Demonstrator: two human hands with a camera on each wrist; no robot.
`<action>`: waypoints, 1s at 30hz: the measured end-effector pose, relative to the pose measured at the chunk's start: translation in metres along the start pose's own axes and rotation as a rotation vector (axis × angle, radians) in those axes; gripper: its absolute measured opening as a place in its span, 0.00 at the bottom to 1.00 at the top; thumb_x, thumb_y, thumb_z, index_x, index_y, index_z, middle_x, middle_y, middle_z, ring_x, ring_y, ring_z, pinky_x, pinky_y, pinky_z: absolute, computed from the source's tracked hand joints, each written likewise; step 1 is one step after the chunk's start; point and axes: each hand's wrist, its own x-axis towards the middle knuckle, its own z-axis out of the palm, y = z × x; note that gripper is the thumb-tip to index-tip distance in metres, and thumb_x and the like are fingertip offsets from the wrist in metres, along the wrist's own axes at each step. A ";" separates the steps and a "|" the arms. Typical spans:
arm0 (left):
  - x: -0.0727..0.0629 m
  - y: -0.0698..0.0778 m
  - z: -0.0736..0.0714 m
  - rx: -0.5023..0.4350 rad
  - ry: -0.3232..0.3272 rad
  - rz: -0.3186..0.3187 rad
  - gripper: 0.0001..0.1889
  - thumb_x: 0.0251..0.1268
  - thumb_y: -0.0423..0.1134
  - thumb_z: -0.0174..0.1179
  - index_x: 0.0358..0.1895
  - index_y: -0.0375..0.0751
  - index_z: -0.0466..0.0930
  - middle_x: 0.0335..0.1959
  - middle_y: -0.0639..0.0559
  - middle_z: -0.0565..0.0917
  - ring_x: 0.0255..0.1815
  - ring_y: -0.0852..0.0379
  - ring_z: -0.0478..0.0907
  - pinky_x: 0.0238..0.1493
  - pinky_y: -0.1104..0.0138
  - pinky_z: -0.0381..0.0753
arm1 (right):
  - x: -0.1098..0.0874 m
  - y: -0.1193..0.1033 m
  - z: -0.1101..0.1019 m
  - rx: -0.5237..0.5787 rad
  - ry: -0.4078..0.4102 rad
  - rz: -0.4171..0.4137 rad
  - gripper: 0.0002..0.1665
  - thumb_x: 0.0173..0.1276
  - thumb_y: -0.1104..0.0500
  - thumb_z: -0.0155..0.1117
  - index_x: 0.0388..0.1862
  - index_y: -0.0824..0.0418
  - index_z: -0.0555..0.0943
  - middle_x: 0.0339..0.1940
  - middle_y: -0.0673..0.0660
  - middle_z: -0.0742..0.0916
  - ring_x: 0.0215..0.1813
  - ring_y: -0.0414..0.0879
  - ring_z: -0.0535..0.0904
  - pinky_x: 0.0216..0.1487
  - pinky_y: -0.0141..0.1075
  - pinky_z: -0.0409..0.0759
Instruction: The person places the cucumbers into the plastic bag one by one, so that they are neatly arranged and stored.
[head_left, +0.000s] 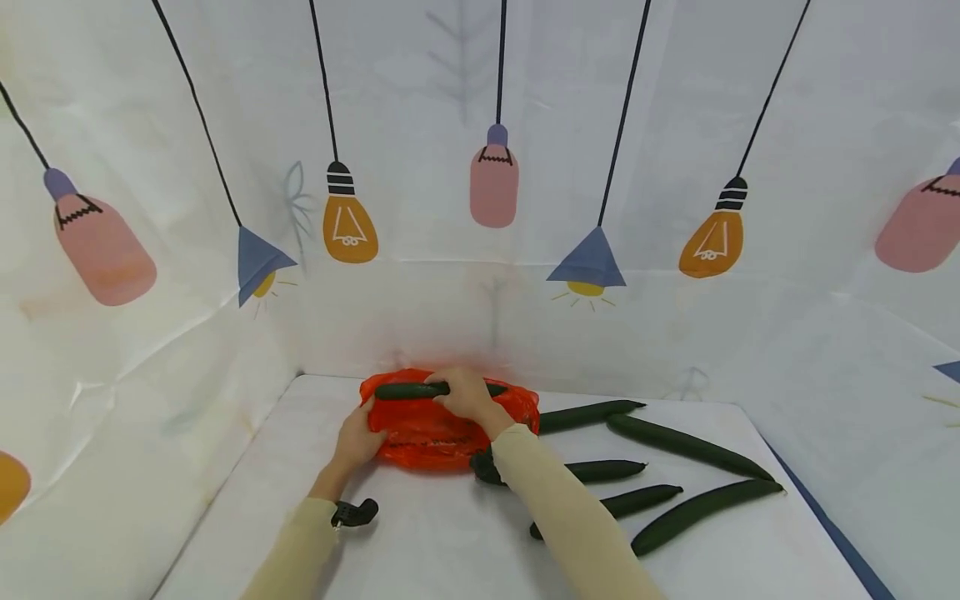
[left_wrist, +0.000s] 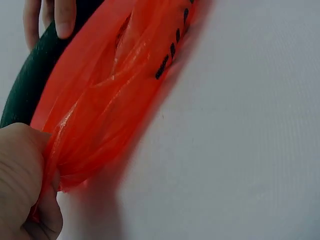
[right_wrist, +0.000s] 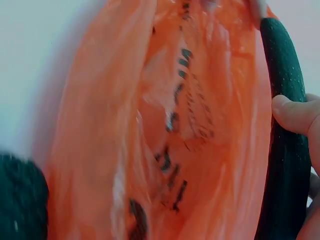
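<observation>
A red bag (head_left: 435,429) is laid on the white counter (head_left: 420,533), near the wall sheet (head_left: 442,308) at the back. Its edge is pinched between the thumb and fingers of the left grip (head_left: 358,437). A cucumber (head_left: 408,391) is grasped from above by the right grip (head_left: 465,396) and held lengthwise along the far side of the bag; whether any of it is inside cannot be told. Whether anything else is contained in the bag cannot be told either.

To the right of the bag, 5 more cucumbers (head_left: 690,447) are spread on the counter, some partly hidden by the right sleeve (head_left: 566,508). The tips of 2 of them are brought close together at the right.

A line of black print (right_wrist: 172,107) is borne by the bag, but it is creased and cannot be read. Hanging bulbs and lamps are pictured on the wall sheet. A black strap (head_left: 352,512) is worn at the left wrist.
</observation>
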 end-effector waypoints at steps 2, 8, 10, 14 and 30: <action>0.000 0.001 0.001 0.000 0.007 -0.002 0.39 0.51 0.28 0.63 0.68 0.20 0.59 0.61 0.25 0.71 0.61 0.30 0.69 0.62 0.43 0.66 | 0.000 -0.003 0.004 -0.003 -0.002 0.028 0.21 0.63 0.58 0.70 0.56 0.48 0.83 0.52 0.44 0.85 0.54 0.42 0.78 0.54 0.38 0.77; 0.000 0.004 0.003 -0.001 0.011 -0.014 0.41 0.51 0.28 0.63 0.70 0.21 0.56 0.63 0.25 0.69 0.63 0.31 0.67 0.62 0.43 0.66 | 0.001 -0.008 0.014 -0.012 0.005 0.104 0.23 0.64 0.57 0.69 0.59 0.48 0.82 0.54 0.47 0.84 0.52 0.45 0.79 0.52 0.42 0.78; 0.001 0.004 0.002 -0.010 0.012 -0.018 0.41 0.51 0.27 0.63 0.71 0.22 0.56 0.64 0.26 0.68 0.64 0.32 0.66 0.63 0.44 0.65 | 0.003 -0.007 0.016 -0.022 0.000 0.115 0.23 0.64 0.57 0.69 0.59 0.47 0.82 0.54 0.47 0.84 0.52 0.45 0.79 0.52 0.42 0.78; 0.001 0.006 0.002 -0.001 0.005 -0.016 0.41 0.52 0.28 0.64 0.71 0.23 0.56 0.66 0.28 0.68 0.65 0.33 0.65 0.64 0.45 0.64 | 0.006 -0.002 0.020 -0.013 -0.006 0.126 0.23 0.64 0.56 0.69 0.59 0.46 0.82 0.54 0.46 0.84 0.52 0.45 0.78 0.55 0.43 0.76; -0.003 0.007 0.002 0.087 0.034 0.011 0.39 0.53 0.29 0.62 0.71 0.27 0.60 0.67 0.31 0.68 0.66 0.35 0.66 0.64 0.46 0.65 | 0.002 0.015 0.037 0.165 -0.023 0.188 0.23 0.63 0.61 0.69 0.58 0.52 0.82 0.56 0.51 0.83 0.58 0.51 0.77 0.54 0.46 0.77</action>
